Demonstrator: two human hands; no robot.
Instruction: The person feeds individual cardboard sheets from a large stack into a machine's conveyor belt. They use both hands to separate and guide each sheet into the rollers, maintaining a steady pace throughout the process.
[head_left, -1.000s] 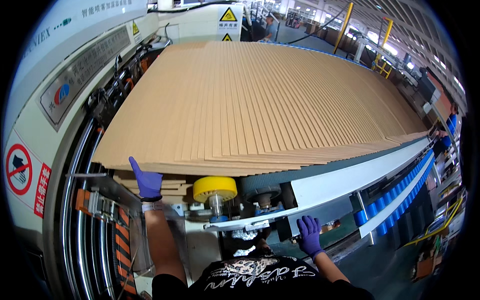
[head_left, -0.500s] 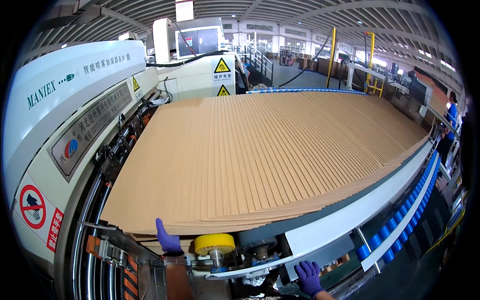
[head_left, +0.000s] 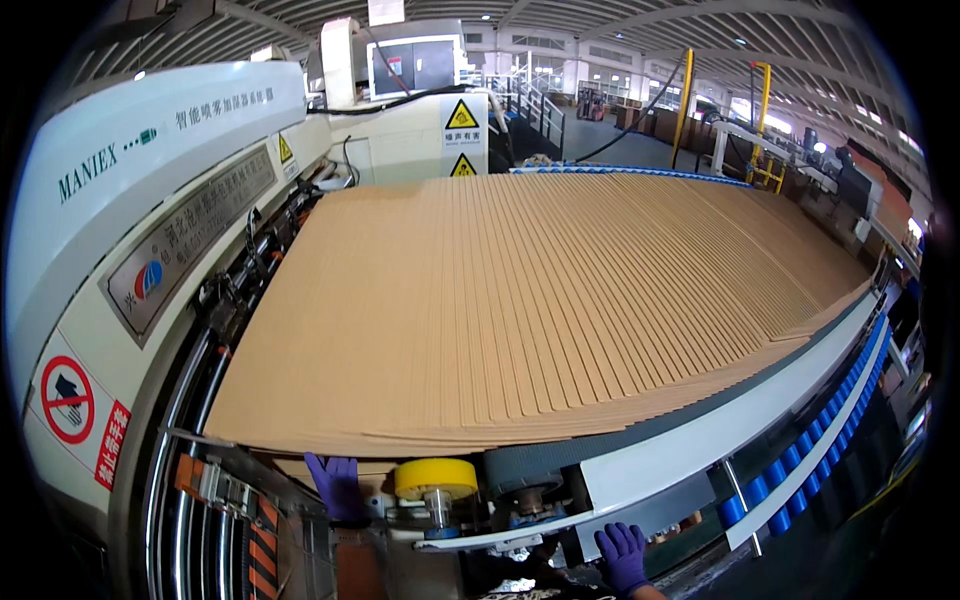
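Overlapping brown cardboard sheets (head_left: pixel 480 300) lie fanned out in a wide slanting layer on the dark conveyor belt (head_left: pixel 640 408). My left hand (head_left: pixel 338 490), in a purple glove, is at the near left edge of the sheets. Its fingers are spread and point up at that edge, close to a yellow wheel (head_left: pixel 435 479); whether the fingertips touch the cardboard I cannot tell. On the grey metal edge of the conveyor frame (head_left: pixel 650 505) rests my right hand (head_left: pixel 622 558), also gloved in purple, with fingers extended and nothing seen in it.
A white machine (head_left: pixel 120 250) with shiny rollers (head_left: pixel 185 540) runs along the left. Blue rollers (head_left: pixel 800 455) line the right side. Beyond the sheets stand yellow posts (head_left: pixel 684 110), a stair railing (head_left: pixel 540 115) and a cabinet with warning signs (head_left: pixel 462 125).
My left hand has turned from one raised digit beside the cardboard edge to several spread fingers below it. My right hand stays on the frame. The whole view has shifted slightly.
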